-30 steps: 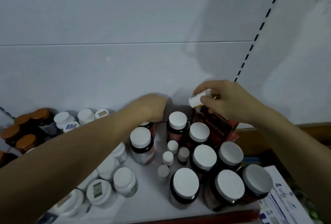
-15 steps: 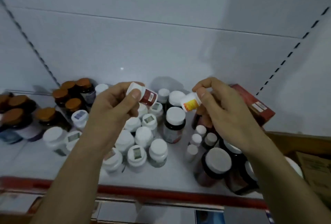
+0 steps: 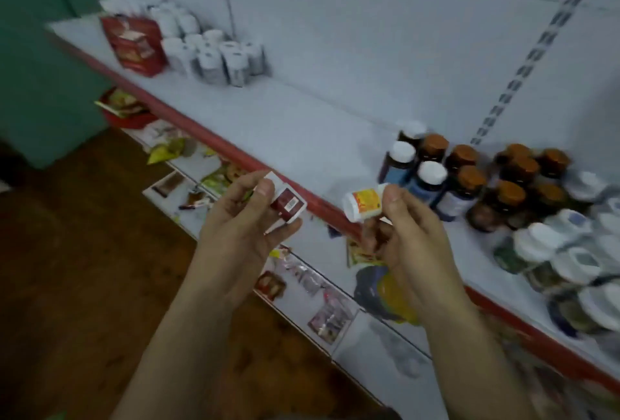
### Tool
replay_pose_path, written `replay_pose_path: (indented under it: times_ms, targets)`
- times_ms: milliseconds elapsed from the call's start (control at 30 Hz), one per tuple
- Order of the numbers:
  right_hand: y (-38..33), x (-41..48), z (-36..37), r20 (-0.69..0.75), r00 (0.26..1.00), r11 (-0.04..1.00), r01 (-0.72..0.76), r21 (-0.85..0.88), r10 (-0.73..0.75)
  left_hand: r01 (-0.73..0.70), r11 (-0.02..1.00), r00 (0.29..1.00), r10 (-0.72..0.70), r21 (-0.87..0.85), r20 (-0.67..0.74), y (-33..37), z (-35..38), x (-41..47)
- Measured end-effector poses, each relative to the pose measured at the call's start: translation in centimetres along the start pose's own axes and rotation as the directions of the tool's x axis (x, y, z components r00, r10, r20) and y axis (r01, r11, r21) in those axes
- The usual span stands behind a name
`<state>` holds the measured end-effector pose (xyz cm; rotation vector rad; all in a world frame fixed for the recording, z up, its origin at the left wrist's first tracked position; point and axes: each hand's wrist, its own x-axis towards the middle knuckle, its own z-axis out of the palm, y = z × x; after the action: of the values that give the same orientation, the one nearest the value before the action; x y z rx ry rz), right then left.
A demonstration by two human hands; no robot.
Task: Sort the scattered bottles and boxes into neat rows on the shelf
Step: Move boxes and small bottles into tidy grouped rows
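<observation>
The light is dim, flat and bluish, so the white shelf and its back panel read grey-blue, shadows on it are faint and soft, and the wooden floor sinks into murk. Sharpest are the left hand and right hand with the red-labelled bottle and yellow-labelled bottle they pinch, though the print is unreadable, while motion blur smears the white-capped jars at the right edge and the red box far off. Wide-angle distortion tilts the shelf steeply and bows the slotted upright.
</observation>
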<state>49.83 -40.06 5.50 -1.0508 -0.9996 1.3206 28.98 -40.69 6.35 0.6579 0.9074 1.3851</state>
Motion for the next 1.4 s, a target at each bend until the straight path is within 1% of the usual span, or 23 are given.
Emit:
replay_pose_path:
  times_ms: [67, 133, 233, 333, 467, 600, 667, 767, 833, 900, 967, 1033, 1133, 1200, 1267, 1333, 1400]
  targets:
    - [1.9, 2.0, 6.3, 0.091, 0.992, 0.995, -0.094, 0.036, 0.09, -0.037, 0.999, 0.997, 0.036, -0.013, -0.067, 3.4, -5.5, 0.2]
    - [3.8, 4.3, 12.0, 0.166, 0.975, 0.985, -0.161, 0.064, 0.148, -0.073, 0.997, 0.989, 0.07, -0.018, -0.13, 6.5, -10.5, 0.8]
    - [6.8, 8.0, 20.8, 0.254, 0.945, 0.976, -0.216, 0.02, 0.204, -0.155, 0.987, 0.957, 0.14, -0.039, -0.256, 10.7, -17.7, 2.3]
    - [10.4, 12.1, 29.6, 0.335, 0.906, 0.964, -0.263, -0.032, 0.258, -0.208, 0.977, 0.923, 0.18, -0.049, -0.341, 14.2, -24.6, 4.6]
    - [15.2, 18.3, 42.0, 0.463, 0.838, 0.955, -0.286, -0.078, 0.289, -0.25, 0.965, 0.863, 0.181, -0.086, -0.471, 19.3, -34.7, 9.5]
    - [18.2, 24.9, 54.7, 0.609, 0.738, 0.957, -0.232, -0.174, 0.29, -0.258, 0.962, 0.794, 0.161, -0.085, -0.586, 26.5, -43.2, 15.2]
    - [18.7, 28.2, 60.6, 0.628, 0.721, 0.956, -0.229, -0.184, 0.293, -0.294, 0.954, 0.767, 0.198, -0.06, -0.611, 30.6, -46.8, 17.8]
    - [19.4, 33.2, 68.4, 0.612, 0.729, 0.952, -0.238, -0.192, 0.305, -0.352, 0.936, 0.715, 0.264, -0.008, -0.648, 35.9, -51.8, 22.0]
    - [19.9, 36.4, 72.9, 0.623, 0.727, 0.957, -0.235, -0.169, 0.289, -0.394, 0.919, 0.7, 0.298, -0.003, -0.649, 38.5, -55.2, 25.3]
    - [20.8, 39.4, 76.5, 0.623, 0.732, 0.961, -0.235, -0.148, 0.275, -0.402, 0.916, 0.699, 0.312, 0.007, -0.643, 40.8, -58.7, 29.0]
    - [22.0, 42.4, 79.5, 0.598, 0.756, 0.962, -0.242, -0.122, 0.266, -0.38, 0.925, 0.704, 0.308, 0.027, -0.639, 43.0, -62.2, 33.2]
    - [23.4, 45.5, 82.1, 0.531, 0.813, 0.97, -0.22, -0.1, 0.239, -0.348, 0.937, 0.732, 0.297, 0.038, -0.613, 45.2, -65.5, 38.0]
    - [24.9, 50.2, 86.1, 0.358, 0.914, 0.981, -0.192, -0.035, 0.192, -0.287, 0.957, 0.81, 0.262, 0.036, -0.525, 48.8, -69.9, 45.6]
    - [25.1, 53.3, 87.9, 0.236, 0.958, 0.987, -0.162, -0.021, 0.162, -0.23, 0.972, 0.866, 0.229, 0.052, -0.444, 51.3, -72.0, 50.4]
    - [24.5, 55.9, 88.8, 0.147, 0.982, 0.993, -0.114, -0.041, 0.119, -0.182, 0.98, 0.912, 0.197, 0.077, -0.36, 53.6, -73.2, 55.3]
    - [23.9, 58.4, 89.1, 0.022, 0.998, 0.994, -0.055, -0.089, 0.057, -0.163, 0.98, 0.941, 0.19, 0.118, -0.28, 55.1, -73.7, 60.6]
    - [23.2, 60.3, 88.8, -0.117, 0.993, 0.991, -0.028, -0.133, 0.012, -0.136, 0.98, 0.968, 0.162, 0.145, -0.191, 55.5, -73.2, 65.5]
